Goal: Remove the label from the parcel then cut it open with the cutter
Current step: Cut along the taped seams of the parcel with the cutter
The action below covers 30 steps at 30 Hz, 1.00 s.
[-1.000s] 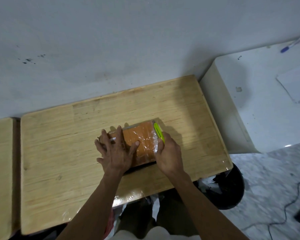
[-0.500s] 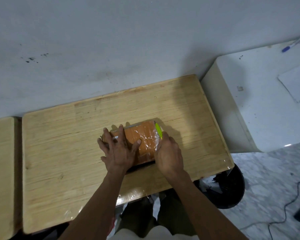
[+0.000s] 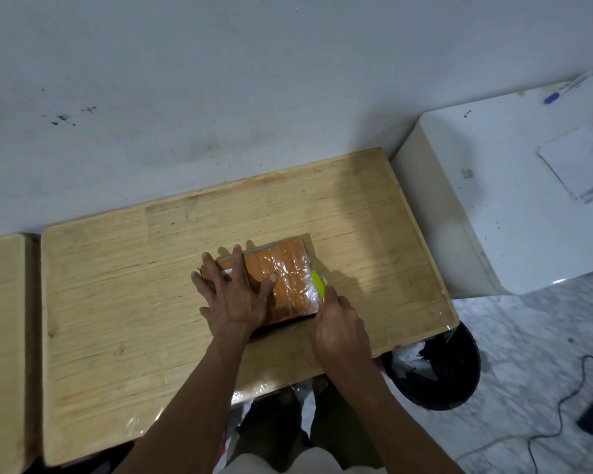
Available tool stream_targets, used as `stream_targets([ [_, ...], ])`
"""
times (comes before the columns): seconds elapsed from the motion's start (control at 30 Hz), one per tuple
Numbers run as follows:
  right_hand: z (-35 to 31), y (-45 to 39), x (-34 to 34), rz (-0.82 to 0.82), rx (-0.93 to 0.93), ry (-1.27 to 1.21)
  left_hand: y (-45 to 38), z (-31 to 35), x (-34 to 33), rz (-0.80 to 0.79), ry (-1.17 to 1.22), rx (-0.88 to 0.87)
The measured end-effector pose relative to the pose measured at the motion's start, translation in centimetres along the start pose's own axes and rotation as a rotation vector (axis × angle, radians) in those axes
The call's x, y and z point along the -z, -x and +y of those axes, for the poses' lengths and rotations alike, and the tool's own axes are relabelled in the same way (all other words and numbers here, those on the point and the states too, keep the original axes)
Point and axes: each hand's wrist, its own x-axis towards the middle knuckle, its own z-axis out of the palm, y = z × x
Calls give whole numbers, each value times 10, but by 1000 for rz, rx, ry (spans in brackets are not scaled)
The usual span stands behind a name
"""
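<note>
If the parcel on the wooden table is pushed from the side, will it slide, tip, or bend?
The parcel lies flat and low, so it probably slides rather than tips. Its shiny plastic wrap looks slippery on the smooth table. The left hand presses flat on it without denting it, so it is likely stiff.

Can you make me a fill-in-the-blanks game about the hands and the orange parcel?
1. The left hand presses flat on the orange ____.
2. The right hand holds a cutter whose colour is ____.
3. The parcel lies on a ____ table.
4. The dark bin stands on the floor at the table's ____ end.

Missing words: parcel; green; wooden; right
</note>
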Motion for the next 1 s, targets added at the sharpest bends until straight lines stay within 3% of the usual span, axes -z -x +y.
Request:
stream_targets([
  [0.63,22,40,-5,-20,-71,-47,-3,-2,4,-29,-21,-62],
  [1.0,41,16,11,169,-57,-331,-1,-6,6,-50,-32,-68],
])
